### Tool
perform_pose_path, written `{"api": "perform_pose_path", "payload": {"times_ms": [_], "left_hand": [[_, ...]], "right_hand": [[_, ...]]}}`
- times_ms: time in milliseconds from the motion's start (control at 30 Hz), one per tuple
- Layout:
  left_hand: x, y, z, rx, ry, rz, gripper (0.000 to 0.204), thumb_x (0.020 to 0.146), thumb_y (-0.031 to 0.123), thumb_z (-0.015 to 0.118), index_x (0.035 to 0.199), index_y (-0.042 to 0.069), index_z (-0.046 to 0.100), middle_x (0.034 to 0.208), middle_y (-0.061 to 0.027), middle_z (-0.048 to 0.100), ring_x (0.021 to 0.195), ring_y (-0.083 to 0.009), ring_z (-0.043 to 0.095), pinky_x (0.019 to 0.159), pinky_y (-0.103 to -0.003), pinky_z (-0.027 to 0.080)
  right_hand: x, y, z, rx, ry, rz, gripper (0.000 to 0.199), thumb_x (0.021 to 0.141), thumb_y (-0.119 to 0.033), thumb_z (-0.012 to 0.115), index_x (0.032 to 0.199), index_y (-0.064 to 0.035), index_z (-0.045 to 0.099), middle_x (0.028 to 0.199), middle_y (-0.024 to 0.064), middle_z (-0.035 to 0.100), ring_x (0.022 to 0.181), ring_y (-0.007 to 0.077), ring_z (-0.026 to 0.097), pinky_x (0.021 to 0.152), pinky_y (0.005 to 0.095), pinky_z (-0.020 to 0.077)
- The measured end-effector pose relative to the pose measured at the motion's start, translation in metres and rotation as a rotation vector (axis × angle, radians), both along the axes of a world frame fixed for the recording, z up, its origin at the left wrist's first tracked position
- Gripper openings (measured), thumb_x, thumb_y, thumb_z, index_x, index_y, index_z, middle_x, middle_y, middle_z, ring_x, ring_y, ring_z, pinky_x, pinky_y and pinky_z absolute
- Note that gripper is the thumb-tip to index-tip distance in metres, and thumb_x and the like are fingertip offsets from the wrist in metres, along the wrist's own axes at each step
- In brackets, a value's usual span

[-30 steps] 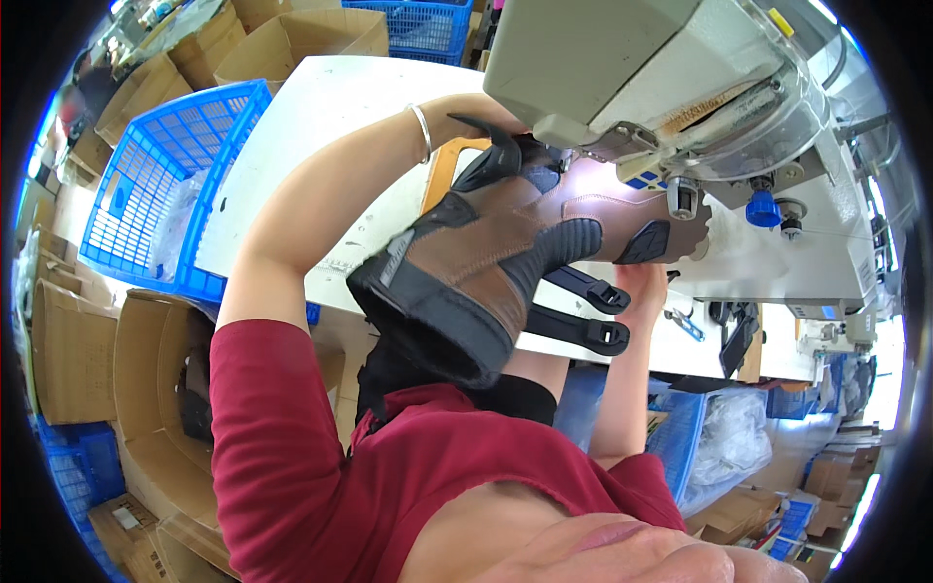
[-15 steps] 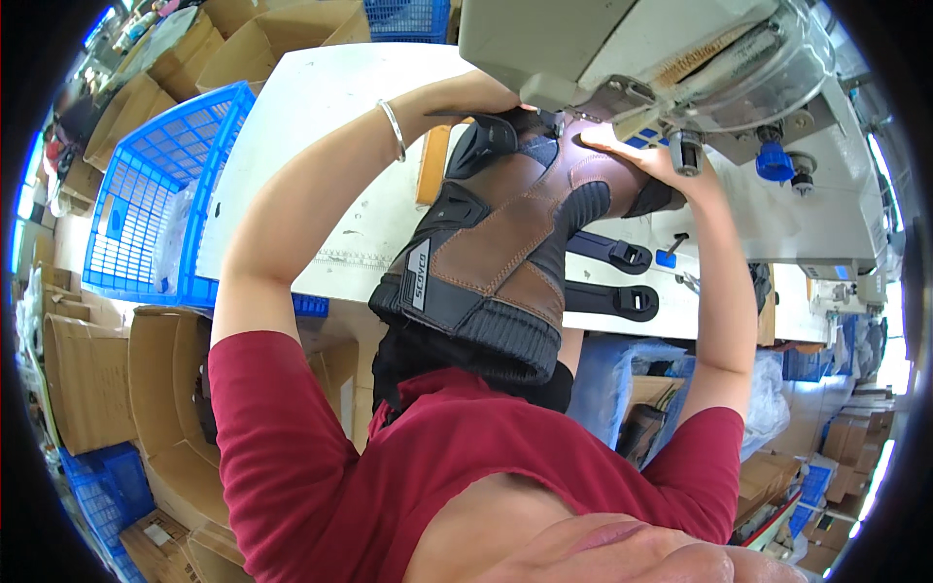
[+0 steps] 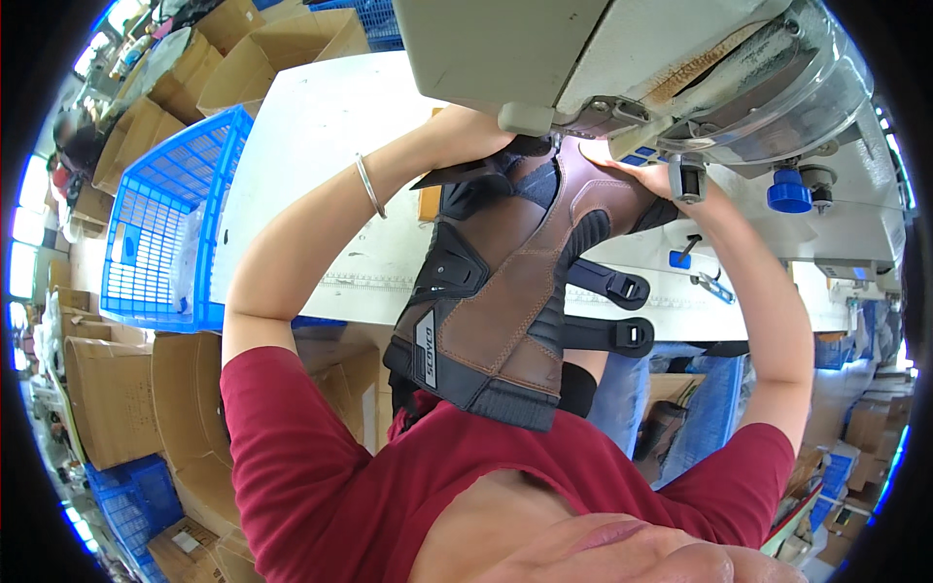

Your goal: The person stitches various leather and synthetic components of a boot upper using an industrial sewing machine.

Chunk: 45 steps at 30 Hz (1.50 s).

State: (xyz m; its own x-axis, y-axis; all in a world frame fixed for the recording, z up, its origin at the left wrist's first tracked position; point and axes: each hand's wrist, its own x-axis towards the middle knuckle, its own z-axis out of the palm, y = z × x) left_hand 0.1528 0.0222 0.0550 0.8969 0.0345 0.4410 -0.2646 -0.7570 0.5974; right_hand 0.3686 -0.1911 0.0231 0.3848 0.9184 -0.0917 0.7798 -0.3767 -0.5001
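Observation:
A brown and black boot (image 3: 501, 301) with orange stitching, dark side panels and a ribbed cuff stretches from under the grey-white sewing machine head (image 3: 525, 49) down to my lap. My left hand (image 3: 478, 138) is at its far left edge, beside a black flap; the machine head hides its fingers, so I cannot tell how they are set. On the far right side of the boot, my right hand (image 3: 653, 179) grips the leather, its thumb on top near the lit sewing spot. Two black buckle straps (image 3: 622, 335) stick out to the right of the boot.
The white worktable (image 3: 321, 204) carries a ruler scale along its near edge. A small blue-handled tool (image 3: 680, 258) lies right of the boot. At the left stands a blue plastic crate (image 3: 175, 194) among cardboard boxes (image 3: 112, 398). A blue knob (image 3: 788, 191) hangs below the machine.
The whole view has shifted slightly. The boot hangs a little straighter, its cuff nearer my body. My right elbow has swung outward; both hands stay at the boot's far end.

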Motion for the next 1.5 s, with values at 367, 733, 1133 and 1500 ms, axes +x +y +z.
{"api": "perform_pose_path", "payload": {"times_ms": [367,733,1133,1500], "left_hand": [[0.007,0.016,-0.003,0.007,-0.012,-0.014,0.036,0.084,0.014,0.061,0.118,0.001,0.059,0.107,-0.0146,0.065,0.094,-0.0221,0.063,0.084,-0.031,0.050],[0.029,0.031,-0.012,-0.143,0.088,-0.179,0.037,0.086,0.009,0.057,0.122,0.002,0.055,0.114,-0.0139,0.063,0.100,-0.0220,0.062,0.089,-0.031,0.050],[0.037,0.039,-0.023,-0.332,0.176,-0.329,0.040,0.088,0.004,0.053,0.128,0.003,0.050,0.120,-0.0132,0.060,0.107,-0.0219,0.060,0.094,-0.030,0.050],[0.013,0.019,0.012,0.072,0.076,-0.095,0.032,0.085,0.016,0.063,0.114,0.001,0.061,0.109,-0.0121,0.065,0.097,-0.0185,0.061,0.083,-0.029,0.050]], "right_hand": [[0.041,-0.016,-0.019,0.089,-0.167,-0.103,0.044,0.081,-0.043,0.065,0.103,-0.0048,0.066,0.098,0.0146,0.065,0.091,0.0273,0.061,0.081,0.0370,0.0460],[0.013,-0.026,-0.003,0.155,-0.460,-0.169,0.047,0.079,-0.048,0.063,0.093,-0.0037,0.067,0.083,0.0208,0.065,0.079,0.0370,0.061,0.070,0.0423,0.0468],[-0.131,-0.025,0.020,0.502,-0.891,0.248,0.046,0.079,-0.024,0.061,0.125,-0.0186,0.056,0.127,-0.0020,0.056,0.121,0.0189,0.049,0.101,0.0454,0.0278],[-0.136,-0.016,-0.002,0.716,-1.093,0.078,0.042,0.074,-0.029,0.061,0.115,-0.0315,0.066,0.116,-0.0123,0.061,0.100,0.0108,0.057,0.076,0.0349,0.0363]]}}
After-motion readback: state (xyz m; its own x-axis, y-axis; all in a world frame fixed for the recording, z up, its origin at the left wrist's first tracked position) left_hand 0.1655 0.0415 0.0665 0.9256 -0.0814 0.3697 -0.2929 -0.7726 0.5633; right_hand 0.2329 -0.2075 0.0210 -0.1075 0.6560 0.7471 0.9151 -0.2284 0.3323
